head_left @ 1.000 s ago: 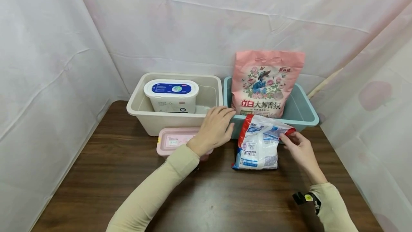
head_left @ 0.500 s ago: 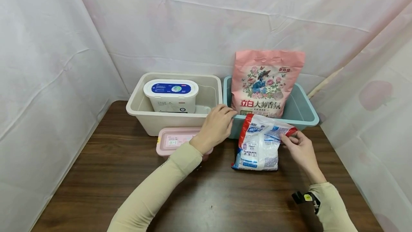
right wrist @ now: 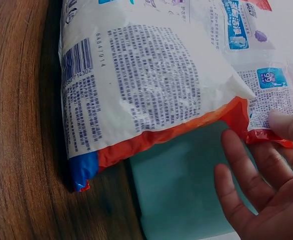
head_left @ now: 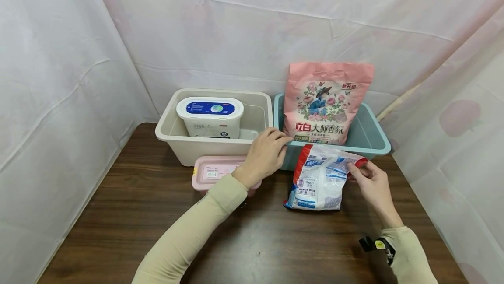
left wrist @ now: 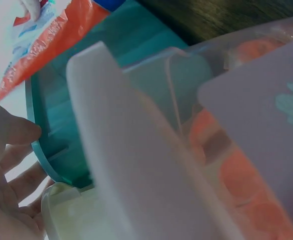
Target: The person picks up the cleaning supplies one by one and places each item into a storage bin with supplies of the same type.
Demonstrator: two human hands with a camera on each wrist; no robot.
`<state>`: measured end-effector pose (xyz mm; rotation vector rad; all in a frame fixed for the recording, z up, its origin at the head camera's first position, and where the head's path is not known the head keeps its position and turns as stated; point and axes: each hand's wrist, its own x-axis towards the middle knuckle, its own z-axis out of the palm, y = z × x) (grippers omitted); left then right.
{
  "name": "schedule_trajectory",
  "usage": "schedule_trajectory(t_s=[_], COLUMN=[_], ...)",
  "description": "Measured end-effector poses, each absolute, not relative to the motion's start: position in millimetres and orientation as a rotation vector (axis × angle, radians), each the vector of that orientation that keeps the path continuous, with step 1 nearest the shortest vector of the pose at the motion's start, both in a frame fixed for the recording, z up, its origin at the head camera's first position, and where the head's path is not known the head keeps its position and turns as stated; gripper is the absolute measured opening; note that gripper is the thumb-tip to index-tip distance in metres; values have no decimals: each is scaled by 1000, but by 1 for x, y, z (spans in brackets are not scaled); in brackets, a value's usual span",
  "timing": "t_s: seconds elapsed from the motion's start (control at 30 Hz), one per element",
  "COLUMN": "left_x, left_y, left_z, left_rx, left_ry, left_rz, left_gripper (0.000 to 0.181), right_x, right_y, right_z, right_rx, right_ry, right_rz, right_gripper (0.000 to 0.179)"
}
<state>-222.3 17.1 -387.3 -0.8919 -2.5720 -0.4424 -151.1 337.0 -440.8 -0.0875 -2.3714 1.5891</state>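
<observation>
A dark wood-grain table (head_left: 275, 249) fills the foreground, with a person's two pale-sleeved arms reaching across it; a black device (head_left: 368, 243) sits at the right wrist. Nearest on the table stands the small white laundry bag (head_left: 316, 183), trimmed in red and blue, its base on the wood just in front of the blue-green bin. The right hand (head_left: 374, 185) pinches the bag's upper right corner between thumb and fingers, while its remaining fingers curve loosely beside the bag in the right wrist view. Over the last half second, that hand has eased slightly toward the person, and the bag's top edge has dipped with it, showing a little more of the bin's rim behind. This looks like a small adjustment of the bag rather than a lift, since it remains outside both bins. The left hand (head_left: 265, 155) has hardly moved: its bent fingers rest at the blue-green bin's near left corner, though whether they grip the rim cannot be told. Beneath that arm lies a pink-lidded box (head_left: 212, 174). Farther back, a cream bin (head_left: 208, 146) holds a white tub (head_left: 212, 126), and beside it the blue-green bin (head_left: 374, 149) holds a tall pink bag (head_left: 324, 104). A pale curtain (head_left: 220, 43) hangs behind.
</observation>
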Motion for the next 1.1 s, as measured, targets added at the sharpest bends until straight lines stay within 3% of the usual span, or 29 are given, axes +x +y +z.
schedule_trajectory(t_s=[0.73, 1.1], left_x=[-222, -222], left_y=[18, 18], left_z=[-387, -387], left_rx=[-874, -885], left_ry=[-2576, -2561], left_rz=[-437, -461], left_gripper=[29, 29], right_x=[-121, -113], right_y=[339, 341], right_z=[-420, -413], right_rx=[-3, 160], right_ry=[-2385, -2352], right_rz=[1325, 1391], right_gripper=[17, 30])
